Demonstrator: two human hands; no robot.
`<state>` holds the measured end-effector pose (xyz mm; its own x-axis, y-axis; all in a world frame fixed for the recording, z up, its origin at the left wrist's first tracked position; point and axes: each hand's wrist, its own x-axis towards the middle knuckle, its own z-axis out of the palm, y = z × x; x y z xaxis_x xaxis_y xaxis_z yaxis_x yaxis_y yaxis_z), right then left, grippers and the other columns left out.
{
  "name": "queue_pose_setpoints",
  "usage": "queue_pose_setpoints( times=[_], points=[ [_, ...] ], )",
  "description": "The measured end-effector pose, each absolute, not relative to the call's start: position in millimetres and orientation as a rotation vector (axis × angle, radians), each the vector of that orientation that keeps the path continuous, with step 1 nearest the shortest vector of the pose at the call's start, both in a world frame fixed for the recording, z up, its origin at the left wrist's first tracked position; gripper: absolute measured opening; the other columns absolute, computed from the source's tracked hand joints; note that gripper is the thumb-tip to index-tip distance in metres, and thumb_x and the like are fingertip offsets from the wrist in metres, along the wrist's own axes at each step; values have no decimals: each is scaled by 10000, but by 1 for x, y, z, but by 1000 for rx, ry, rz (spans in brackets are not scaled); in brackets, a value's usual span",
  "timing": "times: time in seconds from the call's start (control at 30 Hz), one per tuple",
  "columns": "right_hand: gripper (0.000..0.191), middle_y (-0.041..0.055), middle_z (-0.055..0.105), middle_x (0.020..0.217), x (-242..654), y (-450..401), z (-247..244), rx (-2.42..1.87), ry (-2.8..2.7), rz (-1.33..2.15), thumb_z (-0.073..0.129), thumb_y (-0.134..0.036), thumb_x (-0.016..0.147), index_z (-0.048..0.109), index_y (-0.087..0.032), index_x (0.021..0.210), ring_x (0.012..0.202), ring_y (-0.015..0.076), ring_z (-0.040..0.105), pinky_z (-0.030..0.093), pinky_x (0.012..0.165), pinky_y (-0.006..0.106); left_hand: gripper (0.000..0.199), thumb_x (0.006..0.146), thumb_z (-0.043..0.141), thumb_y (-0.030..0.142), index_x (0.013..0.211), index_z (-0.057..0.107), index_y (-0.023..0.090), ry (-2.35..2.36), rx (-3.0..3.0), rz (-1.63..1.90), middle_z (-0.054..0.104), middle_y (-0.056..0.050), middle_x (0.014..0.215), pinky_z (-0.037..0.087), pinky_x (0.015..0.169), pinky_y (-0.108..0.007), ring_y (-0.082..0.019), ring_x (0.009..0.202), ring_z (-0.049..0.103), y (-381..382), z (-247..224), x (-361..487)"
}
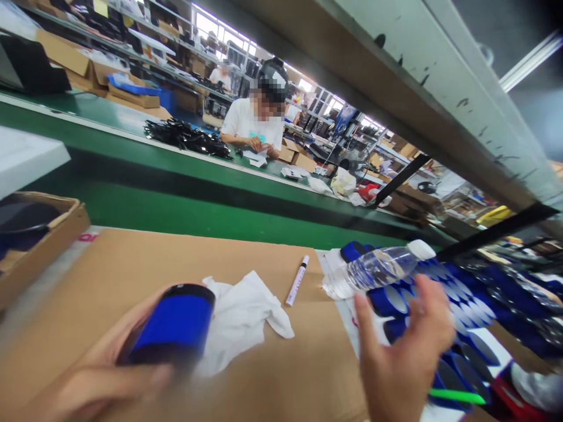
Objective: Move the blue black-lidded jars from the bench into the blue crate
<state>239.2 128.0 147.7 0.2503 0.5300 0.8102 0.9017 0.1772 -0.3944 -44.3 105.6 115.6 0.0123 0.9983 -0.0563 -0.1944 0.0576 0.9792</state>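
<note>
My left hand [101,363] is wrapped round a blue cylinder with black ends [176,322], held tilted above the cardboard sheet [167,258]. Behind the cylinder lies a crumpled white cloth [250,310]. My right hand [404,346] is raised at the right with thumb and fingers apart and nothing between them. Just beyond it, a clear plastic bottle with a white cap [378,266] lies tilted among the blue parts. A white marker pen with a black band [298,281] rests on the cardboard between the cloth and the bottle.
Rows of blue cylindrical parts [457,293] fill the right side. A bright green strip [457,396] is near my right wrist. At the left stands an open carton [57,246]. Across the green conveyor [220,205], a co-worker [259,117] sits by a pile of black cables [189,138].
</note>
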Motion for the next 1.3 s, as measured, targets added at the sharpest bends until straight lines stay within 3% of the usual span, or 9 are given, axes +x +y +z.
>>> queue_pose_setpoints(
  times=[0.2, 0.33, 0.4, 0.6, 0.8, 0.9, 1.0, 1.13, 1.3],
  points=[
    [1410, 378, -13, 1624, 305, 183, 163, -1396, -1032, -129, 851, -520, 663, -82, 57, 1550, 1558, 379, 104, 196, 1239, 567, 640, 575, 893, 465, 1143, 696, 246, 1156, 759, 1206, 731, 40, 1206, 552, 800, -116, -208, 1198, 661, 116, 125, -48],
    [685, 232, 368, 1532, 259, 171, 149, -1235, -1056, -338, 617, -421, 945, 327, -114, 1485, 1433, 303, 402, 295, 1199, 573, 653, 727, 847, 370, 1296, 576, 198, 1072, 630, 1198, 720, 23, 1242, 572, 811, -129, -212, 1203, 654, 122, 126, -53],
    [264, 103, 677, 1157, 220, 158, 130, -1207, -1270, -267, 506, -399, 1006, 668, -231, 1129, 1141, 262, 639, 450, 1077, 521, 680, 772, 817, 359, 1355, 512, 187, 1062, 597, 1230, 689, 26, 1302, 552, 859, -105, -205, 1279, 597, 124, 126, -58],
    [117, 65, 793, 1044, 171, 144, 103, -1217, -2099, 320, 670, -295, 911, 759, -248, 851, 1029, 304, 738, 522, 997, 567, 627, 846, 763, 327, 1373, 452, 190, 1021, 534, 1290, 649, 71, 1346, 551, 887, -75, -202, 1429, 420, 127, 130, -71],
    [236, 25, 768, 819, 263, 116, 172, -1484, -1646, 168, 628, -432, 933, 745, -227, 936, 699, 163, 731, 570, 610, 205, 904, 830, 702, 153, 1558, 174, 239, 795, 465, 1364, 779, 127, 971, 574, 818, -123, -142, 860, 755, 129, 131, -74],
    [411, 47, 751, 738, 302, 115, 180, -1765, -1544, 85, 661, -600, 810, 782, -210, 859, 582, 203, 679, 559, 548, 288, 983, 619, 819, 205, 1493, 380, 305, 942, 356, 1291, 784, 61, 1014, 643, 748, -278, -247, 860, 766, 128, 115, -81],
    [720, 188, 733, 1041, 316, 131, 167, -1819, -1425, -204, 606, -713, 745, 756, -95, 1084, 820, 340, 685, 570, 786, 521, 934, 501, 855, 223, 1379, 544, 292, 1012, 525, 1193, 770, -17, 1066, 640, 770, -339, -313, 990, 743, 131, 96, -92],
    [1168, 335, 350, 1518, 318, 167, 153, -1596, -1222, -275, 653, -727, 732, 306, 76, 1506, 1445, 391, 367, 382, 1157, 526, 755, 670, 830, 187, 1355, 553, 343, 768, 1149, 1048, 715, -44, 1202, 604, 869, -334, -279, 1075, 721, 139, 85, -100],
    [1458, 380, 401, 1460, 325, 212, 146, -1549, -1088, -70, 768, -722, 595, 10, 82, 1546, 1355, 433, 483, 406, 1102, 612, 630, 677, 814, 171, 1229, 588, 376, 675, 1392, 1100, 649, -32, 1285, 553, 968, -478, -334, 1224, 640, 134, 92, -89]
  ],
)
